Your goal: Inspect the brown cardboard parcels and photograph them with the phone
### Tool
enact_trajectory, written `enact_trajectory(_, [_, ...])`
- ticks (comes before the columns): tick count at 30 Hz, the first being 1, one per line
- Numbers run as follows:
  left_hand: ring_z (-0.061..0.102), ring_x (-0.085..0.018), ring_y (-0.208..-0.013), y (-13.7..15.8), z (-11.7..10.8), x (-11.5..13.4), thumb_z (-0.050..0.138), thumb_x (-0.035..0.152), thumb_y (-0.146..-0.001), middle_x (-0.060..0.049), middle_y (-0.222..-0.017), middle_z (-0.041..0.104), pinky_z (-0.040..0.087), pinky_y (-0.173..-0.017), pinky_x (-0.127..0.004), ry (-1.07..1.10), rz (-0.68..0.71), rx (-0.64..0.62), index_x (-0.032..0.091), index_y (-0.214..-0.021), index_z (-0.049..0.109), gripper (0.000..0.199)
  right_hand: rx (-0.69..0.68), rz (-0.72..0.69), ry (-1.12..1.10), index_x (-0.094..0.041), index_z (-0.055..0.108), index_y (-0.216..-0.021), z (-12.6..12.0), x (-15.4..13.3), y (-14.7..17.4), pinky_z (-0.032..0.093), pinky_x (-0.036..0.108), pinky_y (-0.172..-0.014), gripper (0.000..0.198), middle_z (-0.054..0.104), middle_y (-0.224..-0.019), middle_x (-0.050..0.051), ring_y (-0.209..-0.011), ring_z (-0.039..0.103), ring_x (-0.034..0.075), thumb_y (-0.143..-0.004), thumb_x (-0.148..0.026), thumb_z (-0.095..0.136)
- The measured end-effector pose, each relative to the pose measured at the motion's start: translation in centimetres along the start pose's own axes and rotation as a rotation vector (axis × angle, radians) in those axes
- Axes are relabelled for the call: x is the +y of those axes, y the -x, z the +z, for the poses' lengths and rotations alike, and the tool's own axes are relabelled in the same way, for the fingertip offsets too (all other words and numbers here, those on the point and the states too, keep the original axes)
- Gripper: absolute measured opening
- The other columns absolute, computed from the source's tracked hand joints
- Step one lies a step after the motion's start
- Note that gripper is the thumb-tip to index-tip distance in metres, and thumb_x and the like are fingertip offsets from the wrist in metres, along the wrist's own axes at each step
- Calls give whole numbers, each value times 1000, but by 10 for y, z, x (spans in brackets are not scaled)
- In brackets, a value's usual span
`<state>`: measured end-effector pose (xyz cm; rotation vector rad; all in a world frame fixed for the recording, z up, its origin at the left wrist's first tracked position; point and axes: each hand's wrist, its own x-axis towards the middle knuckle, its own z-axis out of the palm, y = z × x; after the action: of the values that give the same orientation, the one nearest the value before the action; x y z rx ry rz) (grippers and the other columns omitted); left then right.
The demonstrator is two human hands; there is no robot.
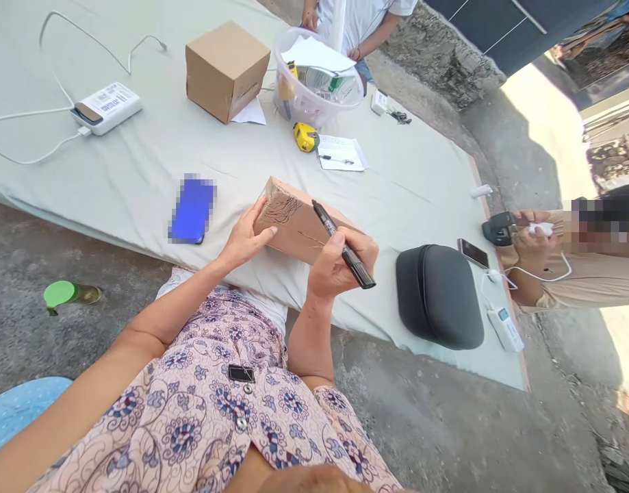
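A brown cardboard box (pixel 300 229) lies near the table's front edge, with dark scribbled lines on its left part. My left hand (pixel 246 237) grips that end, thumb on the near face and fingers at the far side. In my right hand (pixel 341 266) is a black marker (pixel 323 216), held in a writing grip. Its tip points up and left over the box's right part; whether it touches the cardboard I cannot tell. A blue phone-like object (pixel 192 209), pixelated, lies left of my left hand. To the right of my right hand sits a black zippered case (pixel 440 296).
Toward the back are another cardboard box (pixel 224 65), a clear plastic basket (pixel 314 113), a yellow tape measure (pixel 306 137) and a notebook (pixel 342 152) with a pen. A white power strip (pixel 109 108) trails cables at left. Two people are at the table's far sides.
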<state>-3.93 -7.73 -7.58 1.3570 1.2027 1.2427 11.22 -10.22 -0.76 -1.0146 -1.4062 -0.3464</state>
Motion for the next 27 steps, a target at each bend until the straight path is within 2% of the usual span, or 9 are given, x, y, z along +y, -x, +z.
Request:
enact_trajectory(7, [43, -31, -149, 0, -1, 4, 64, 38, -84, -13, -158, 50, 32, -127, -43, -26, 35, 6, 16, -149, 49, 70, -306, -77, -273, -24, 65, -94, 19, -10, 14, 53, 31, -72, 5, 71, -82, -1, -73, 66, 14, -94, -22, 61])
enact_trajectory(9, [42, -31, -150, -1, -1, 2, 64, 36, -83, -14, -159, 48, 30, -128, -44, -4, 30, 5, 16, -150, 47, 72, -215, -10, -307, -25, 64, -90, 14, -8, 18, 52, 30, -68, 5, 67, -77, -3, -69, 63, 14, -94, -24, 61])
enact_trajectory(12, [42, -30, -150, -2, -1, -2, 65, 32, -83, -12, -159, 48, 29, -128, -46, 41, 18, 4, 19, -152, 45, 73, 133, 49, -264, -26, 63, -86, -4, 6, 14, 48, 29, -61, 10, 56, -70, -5, -58, 54, 13, -94, -30, 59])
enact_trajectory(14, [43, -30, -150, -3, -1, -4, 65, 30, -83, -10, -157, 51, 29, -129, -47, 64, 22, 4, 21, -151, 46, 71, 383, 70, -132, -26, 63, -90, -19, 25, 9, 46, 30, -59, 9, 53, -75, -4, -54, 47, 11, -95, -31, 57])
enact_trajectory(16, [42, -30, -150, -4, -1, -5, 65, 29, -83, -10, -155, 53, 29, -129, -47, 81, 30, 6, 22, -150, 47, 70, 442, 159, 76, -26, 63, -98, -33, 52, 9, 51, 34, -66, 11, 56, -89, 0, -65, 54, 14, -97, -34, 54])
enact_trajectory(18, [42, -30, -150, -4, -1, -4, 65, 28, -83, -9, -155, 53, 30, -128, -47, 92, 29, 11, 21, -151, 46, 70, 282, 261, 249, -24, 62, -104, -43, 82, 16, 54, 40, -82, 19, 61, -97, 5, -87, 62, 21, -97, -38, 52])
enact_trajectory(22, [45, -30, -149, -4, 0, -1, 65, 30, -84, -11, -159, 49, 31, -128, -48, 75, -5, 37, 20, -152, 45, 72, -269, 529, 396, -16, 63, -117, -49, 133, 47, 51, 46, -97, 37, 66, -109, 13, -103, 61, 26, -88, -35, 53])
enact_trajectory(24, [45, -30, -148, -4, 0, 1, 65, 31, -83, -11, -158, 49, 31, -128, -49, 60, -18, 48, 19, -152, 45, 72, -517, 628, 509, -14, 64, -120, -47, 144, 62, 50, 49, -99, 43, 66, -110, 16, -108, 59, 29, -82, -31, 55])
enact_trajectory(27, [48, -31, -146, -4, -1, 3, 66, 32, -83, -11, -157, 52, 34, -126, -50, 56, -37, 58, 20, -151, 46, 72, -774, 645, 637, -15, 65, -123, -47, 144, 75, 47, 55, -100, 47, 65, -119, 19, -115, 57, 34, -80, -33, 60])
